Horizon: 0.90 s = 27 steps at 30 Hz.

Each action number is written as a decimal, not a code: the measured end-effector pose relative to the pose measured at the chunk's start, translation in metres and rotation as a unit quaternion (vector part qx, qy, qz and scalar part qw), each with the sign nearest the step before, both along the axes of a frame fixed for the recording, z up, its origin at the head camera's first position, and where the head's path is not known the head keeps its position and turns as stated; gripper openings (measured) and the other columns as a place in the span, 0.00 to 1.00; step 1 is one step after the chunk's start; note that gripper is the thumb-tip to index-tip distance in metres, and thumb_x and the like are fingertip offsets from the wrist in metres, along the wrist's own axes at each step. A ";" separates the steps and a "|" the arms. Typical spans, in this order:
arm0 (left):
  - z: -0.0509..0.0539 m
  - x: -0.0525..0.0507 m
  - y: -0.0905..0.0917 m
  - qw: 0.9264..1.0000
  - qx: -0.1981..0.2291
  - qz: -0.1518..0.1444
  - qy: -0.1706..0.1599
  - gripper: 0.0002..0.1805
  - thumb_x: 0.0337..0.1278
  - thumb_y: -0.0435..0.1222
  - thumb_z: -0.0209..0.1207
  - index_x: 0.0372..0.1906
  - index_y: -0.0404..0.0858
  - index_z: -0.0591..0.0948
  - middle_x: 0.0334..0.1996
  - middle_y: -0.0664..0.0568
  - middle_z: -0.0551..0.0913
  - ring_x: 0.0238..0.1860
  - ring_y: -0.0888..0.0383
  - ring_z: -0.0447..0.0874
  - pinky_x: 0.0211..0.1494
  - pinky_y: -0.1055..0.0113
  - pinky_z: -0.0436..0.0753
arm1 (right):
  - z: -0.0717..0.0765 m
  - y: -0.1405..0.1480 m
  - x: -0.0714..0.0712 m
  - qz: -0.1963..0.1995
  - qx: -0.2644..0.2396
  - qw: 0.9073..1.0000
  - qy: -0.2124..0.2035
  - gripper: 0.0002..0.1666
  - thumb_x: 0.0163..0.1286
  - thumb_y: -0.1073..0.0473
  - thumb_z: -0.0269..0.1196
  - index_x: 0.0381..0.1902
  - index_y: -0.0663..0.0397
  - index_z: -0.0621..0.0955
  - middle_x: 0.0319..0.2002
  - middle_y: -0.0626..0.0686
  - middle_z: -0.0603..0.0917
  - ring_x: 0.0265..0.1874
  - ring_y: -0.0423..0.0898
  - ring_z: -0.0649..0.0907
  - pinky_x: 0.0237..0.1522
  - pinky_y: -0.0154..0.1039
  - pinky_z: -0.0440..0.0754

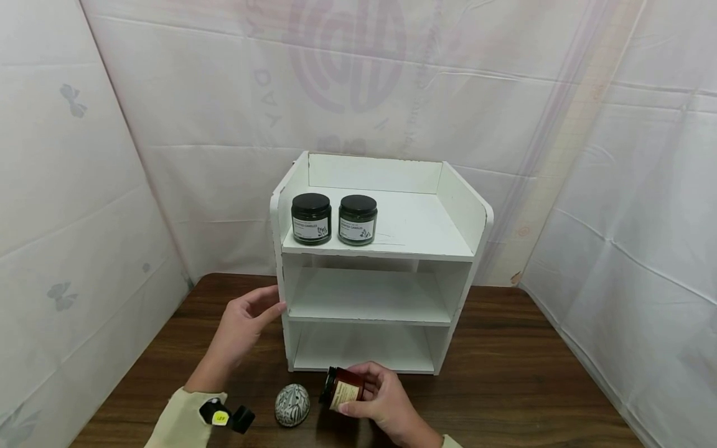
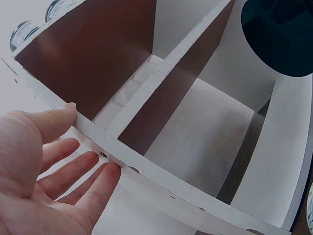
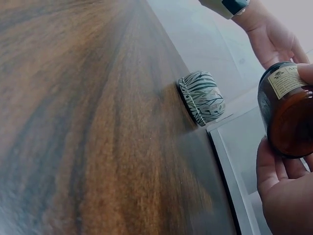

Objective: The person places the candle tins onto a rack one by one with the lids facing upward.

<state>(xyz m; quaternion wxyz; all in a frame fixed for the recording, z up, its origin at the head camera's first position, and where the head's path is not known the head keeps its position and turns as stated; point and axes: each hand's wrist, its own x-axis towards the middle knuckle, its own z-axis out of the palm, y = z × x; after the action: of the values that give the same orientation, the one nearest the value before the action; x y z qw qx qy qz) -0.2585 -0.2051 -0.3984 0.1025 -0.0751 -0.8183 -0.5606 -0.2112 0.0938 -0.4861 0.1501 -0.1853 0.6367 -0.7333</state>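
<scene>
In the head view a small amber glass jar (image 1: 348, 389) with a dark lid and a cream label is tilted on its side, gripped by my right hand (image 1: 386, 401) just in front of the shelf. Its rounded brown bottom also shows in the right wrist view. My left hand (image 1: 241, 330) touches the left side panel of the white shelf unit (image 1: 366, 318). In the left wrist view the thumb meets the panel's front edge, and the loosely extended fingers (image 2: 105, 183) lie along its outer side. A patterned round tin (image 1: 292, 405) stands on the table, left of the amber jar.
Two dark green candle jars (image 1: 311, 219) with black lids and white labels stand side by side on the left of the shelf's top. The unit sits on a dark brown wooden table (image 1: 521, 373). White sheeting (image 1: 213, 124) hangs behind and on both sides.
</scene>
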 end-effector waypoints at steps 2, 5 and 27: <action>0.000 0.000 0.000 1.000 -0.001 0.000 0.000 0.29 0.66 0.51 0.66 0.67 0.42 0.79 0.61 0.46 0.84 0.54 0.67 0.82 0.53 0.74 0.80 | 0.000 0.000 0.000 0.002 -0.002 1.000 -0.003 0.34 0.55 0.68 0.78 0.57 0.73 0.76 0.50 0.53 0.85 0.48 0.46 0.85 0.49 0.36 0.86; 0.000 0.000 0.000 1.000 -0.001 0.000 0.001 0.29 0.66 0.50 0.66 0.67 0.42 0.79 0.61 0.46 0.84 0.54 0.67 0.82 0.53 0.74 0.81 | 0.000 0.000 0.001 0.004 -0.006 1.000 -0.007 0.34 0.55 0.68 0.78 0.56 0.72 0.76 0.49 0.52 0.85 0.47 0.46 0.85 0.48 0.36 0.86; 0.004 0.001 0.000 1.000 0.017 -0.004 -0.007 0.29 0.67 0.49 0.66 0.68 0.41 0.78 0.63 0.44 0.82 0.56 0.65 0.80 0.53 0.75 0.80 | 0.000 0.001 0.002 0.016 -0.033 0.999 0.007 0.32 0.54 0.71 0.76 0.54 0.68 0.72 0.50 0.49 0.84 0.45 0.42 0.86 0.45 0.33 0.86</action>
<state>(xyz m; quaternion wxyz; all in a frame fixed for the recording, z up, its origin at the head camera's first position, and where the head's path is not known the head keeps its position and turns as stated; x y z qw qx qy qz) -0.2576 -0.2052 -0.3944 0.0960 -0.0732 -0.8089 -0.5754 -0.2093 0.0953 -0.4861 0.1516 -0.2052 0.6099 -0.7503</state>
